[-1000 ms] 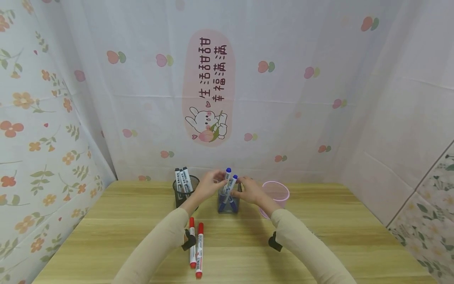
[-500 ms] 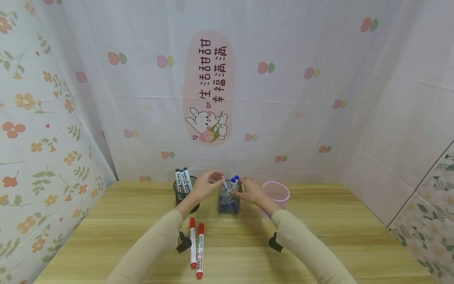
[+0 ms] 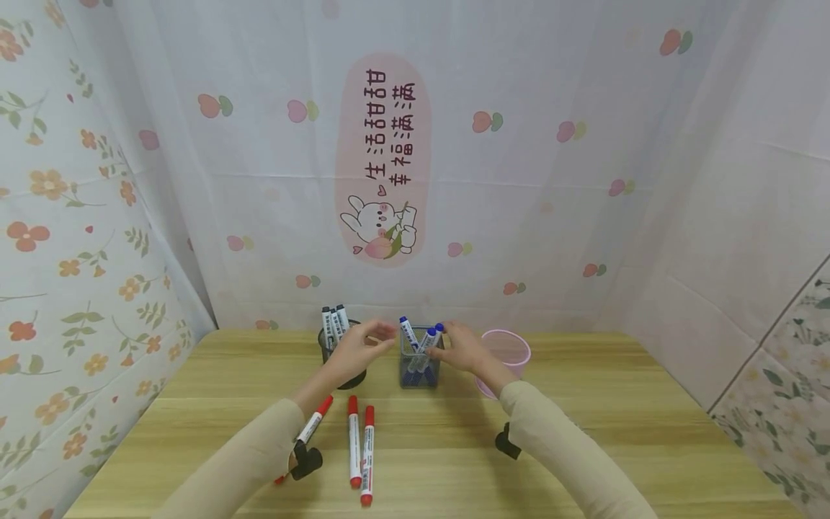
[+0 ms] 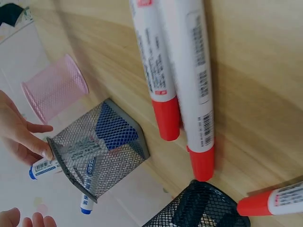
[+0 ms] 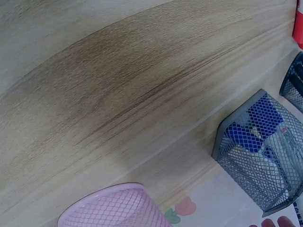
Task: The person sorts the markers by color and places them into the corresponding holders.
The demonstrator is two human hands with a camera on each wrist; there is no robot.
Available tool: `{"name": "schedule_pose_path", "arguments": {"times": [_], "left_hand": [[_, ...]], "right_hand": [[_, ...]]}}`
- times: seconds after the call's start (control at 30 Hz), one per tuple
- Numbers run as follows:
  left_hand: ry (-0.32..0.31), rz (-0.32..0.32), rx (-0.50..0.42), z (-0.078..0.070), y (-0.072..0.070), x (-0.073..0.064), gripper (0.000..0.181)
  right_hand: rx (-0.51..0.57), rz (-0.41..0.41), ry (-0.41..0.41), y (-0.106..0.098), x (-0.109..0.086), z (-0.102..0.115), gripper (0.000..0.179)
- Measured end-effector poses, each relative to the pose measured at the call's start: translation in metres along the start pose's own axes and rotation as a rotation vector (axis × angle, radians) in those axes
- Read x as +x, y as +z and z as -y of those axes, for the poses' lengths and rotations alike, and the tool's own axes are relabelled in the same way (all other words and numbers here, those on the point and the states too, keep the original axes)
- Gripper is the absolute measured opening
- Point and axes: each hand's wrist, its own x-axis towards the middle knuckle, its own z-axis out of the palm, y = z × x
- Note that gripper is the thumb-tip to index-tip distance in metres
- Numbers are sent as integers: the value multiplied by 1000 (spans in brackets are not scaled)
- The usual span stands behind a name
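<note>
Step in hand (my read): settling the white, blue-capped markers [image 3: 409, 333] in the square grey mesh cup [image 4: 118, 163], upright on the wood-grain tabletop [image 3: 441, 461]. All 3 blues are in the cup, caps up: 1 tilts to L side, 2 lean close tog. at R. L hand [image 3: 359, 351] hangs just L of cup, not touching; fingers relaxed, part-open, nothing held. R hand [image 3: 465, 347] is at R rim, thumb & fingers part-spread; can't tell if it pinches a marker, grips the rim or only touches. To do well: use R as a light brace so cup doesn't tip, then free fingers w/o hooking a cap. Move L w/ care, b/c cylindrical black mesh cup [image 4: 213, 208] w/ white, black-capped markers [image 3: 327, 324] is close by. 3 white, red-capped markers [image 3: 367, 461] lie on tabletop, 1 partly hidden by L forearm; black wrist device [image 3: 306, 461] could knock it, so carry forearm high. Round pink mesh cup [image 4: 57, 90] is beside R wrist: best draw R back toward body, not outward.
</note>
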Motion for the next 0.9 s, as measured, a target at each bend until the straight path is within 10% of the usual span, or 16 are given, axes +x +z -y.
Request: {"name": "schedule_pose_path", "arguments": {"times": [0.5, 0.9], "left_hand": [[108, 90, 91, -6, -12, -40, 18], [378, 138, 399, 1, -33, -70, 18]], "right_hand": [[51, -72, -115, -21, -14, -12, 49], [-42, -99, -64, -50, -34, -34, 51]]}}
